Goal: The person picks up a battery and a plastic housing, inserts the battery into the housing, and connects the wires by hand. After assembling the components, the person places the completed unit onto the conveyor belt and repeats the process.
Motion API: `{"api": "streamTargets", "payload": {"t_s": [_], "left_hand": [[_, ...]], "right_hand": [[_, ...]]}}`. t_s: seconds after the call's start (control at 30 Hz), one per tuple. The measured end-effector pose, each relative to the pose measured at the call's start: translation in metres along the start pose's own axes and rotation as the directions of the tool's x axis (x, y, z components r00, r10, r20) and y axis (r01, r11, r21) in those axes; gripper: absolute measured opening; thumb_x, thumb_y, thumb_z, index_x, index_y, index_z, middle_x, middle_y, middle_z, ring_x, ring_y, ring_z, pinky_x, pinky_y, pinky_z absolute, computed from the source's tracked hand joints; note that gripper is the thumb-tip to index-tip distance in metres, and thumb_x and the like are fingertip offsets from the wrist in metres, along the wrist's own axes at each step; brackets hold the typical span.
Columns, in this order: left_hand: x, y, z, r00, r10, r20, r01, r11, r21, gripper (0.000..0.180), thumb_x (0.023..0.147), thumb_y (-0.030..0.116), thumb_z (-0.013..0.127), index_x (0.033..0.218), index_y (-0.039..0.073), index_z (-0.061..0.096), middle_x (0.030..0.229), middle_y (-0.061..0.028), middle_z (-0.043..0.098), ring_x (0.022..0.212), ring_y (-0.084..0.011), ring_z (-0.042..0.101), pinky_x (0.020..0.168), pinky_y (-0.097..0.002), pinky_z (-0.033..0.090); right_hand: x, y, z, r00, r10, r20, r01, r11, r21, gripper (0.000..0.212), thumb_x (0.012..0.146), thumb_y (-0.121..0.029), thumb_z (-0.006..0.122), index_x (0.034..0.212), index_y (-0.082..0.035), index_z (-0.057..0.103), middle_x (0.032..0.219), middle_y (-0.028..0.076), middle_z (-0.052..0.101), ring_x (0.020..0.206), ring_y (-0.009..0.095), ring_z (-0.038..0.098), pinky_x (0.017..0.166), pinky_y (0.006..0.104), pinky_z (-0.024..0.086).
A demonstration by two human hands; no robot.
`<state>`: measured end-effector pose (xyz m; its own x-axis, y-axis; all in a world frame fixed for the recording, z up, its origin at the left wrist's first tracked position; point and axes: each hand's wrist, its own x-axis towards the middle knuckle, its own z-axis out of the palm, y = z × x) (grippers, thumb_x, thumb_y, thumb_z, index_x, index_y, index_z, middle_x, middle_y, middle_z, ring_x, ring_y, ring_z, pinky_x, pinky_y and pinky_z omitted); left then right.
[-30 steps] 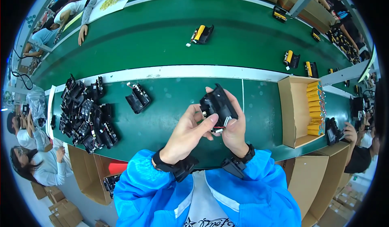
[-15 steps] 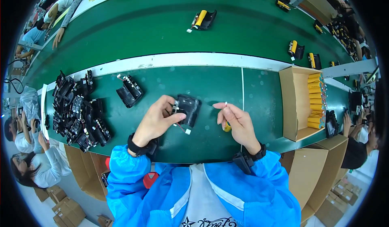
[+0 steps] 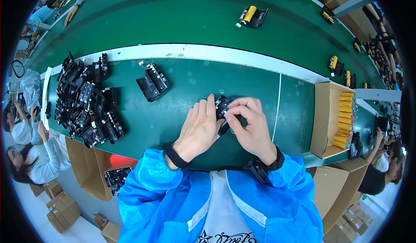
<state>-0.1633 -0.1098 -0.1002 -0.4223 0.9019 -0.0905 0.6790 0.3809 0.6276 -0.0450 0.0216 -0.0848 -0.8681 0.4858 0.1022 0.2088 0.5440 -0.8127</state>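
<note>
Left hand (image 3: 196, 128) half-curled, holding black housing (image 3: 222, 106), right hand (image 3: 250, 128) bent in at the housing's right side, grip unclear

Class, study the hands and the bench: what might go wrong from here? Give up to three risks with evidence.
The left hand hides part of the black housing, so the right hand might misjudge its grip there.
The other housings are piled one on another; a knock could make some slide.
The carton of yellow cylinders stands close to the near edge of the green table and might be bumped off.
</note>
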Motion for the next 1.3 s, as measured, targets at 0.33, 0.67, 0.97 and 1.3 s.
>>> {"api": "streamTargets", "payload": {"t_s": [0.33,0.67,0.97,1.3], "left_hand": [[0.001,-0.005,0.001,1.000,0.030,-0.005,-0.030,0.999,-0.019,0.058,0.083,0.008,0.067,0.131,-0.012,0.041,0.109,-0.0242,0.053,0.099,-0.0382,0.054,0.085,-0.0440,0.046],[0.001,-0.006,-0.002,0.999,0.048,-0.016,-0.049,0.998,-0.027,0.056,0.083,0.007,0.066,0.129,-0.013,0.042,0.106,-0.0231,0.054,0.098,-0.0364,0.055,0.084,-0.0429,0.046],[0.003,-0.003,0.005,0.998,0.053,-0.024,-0.050,0.993,0.111,0.051,0.083,0.009,0.063,0.125,-0.015,0.045,0.100,-0.0218,0.056,0.093,-0.0344,0.056,0.083,-0.0407,0.047],[0.001,-0.002,-0.001,0.998,0.016,-0.068,-0.019,0.999,-0.044,0.049,0.085,0.011,0.067,0.123,-0.013,0.046,0.099,-0.0211,0.056,0.092,-0.0345,0.057,0.080,-0.0408,0.048]], "right_hand": [[0.008,0.013,0.022,0.981,0.174,0.087,-0.167,0.983,-0.074,0.007,0.084,-0.011,0.070,0.091,-0.010,0.072,0.124,0.011,0.058,0.118,0.033,0.044,0.101,0.0428,0.036],[0.012,0.006,0.024,0.990,0.131,0.051,-0.123,0.983,-0.136,0.007,0.081,-0.006,0.071,0.088,-0.009,0.072,0.124,0.011,0.059,0.117,0.033,0.046,0.100,0.0424,0.038],[0.025,0.000,0.021,0.959,0.256,0.124,-0.247,0.965,-0.083,0.005,0.080,-0.002,0.069,0.081,-0.007,0.071,0.125,0.009,0.059,0.117,0.030,0.048,0.097,0.0392,0.041],[0.009,-0.002,0.009,0.957,0.290,-0.004,-0.290,0.957,0.016,0.010,0.077,-0.004,0.074,0.086,-0.005,0.070,0.123,0.010,0.060,0.107,0.026,0.055,0.092,0.0355,0.044]]}}
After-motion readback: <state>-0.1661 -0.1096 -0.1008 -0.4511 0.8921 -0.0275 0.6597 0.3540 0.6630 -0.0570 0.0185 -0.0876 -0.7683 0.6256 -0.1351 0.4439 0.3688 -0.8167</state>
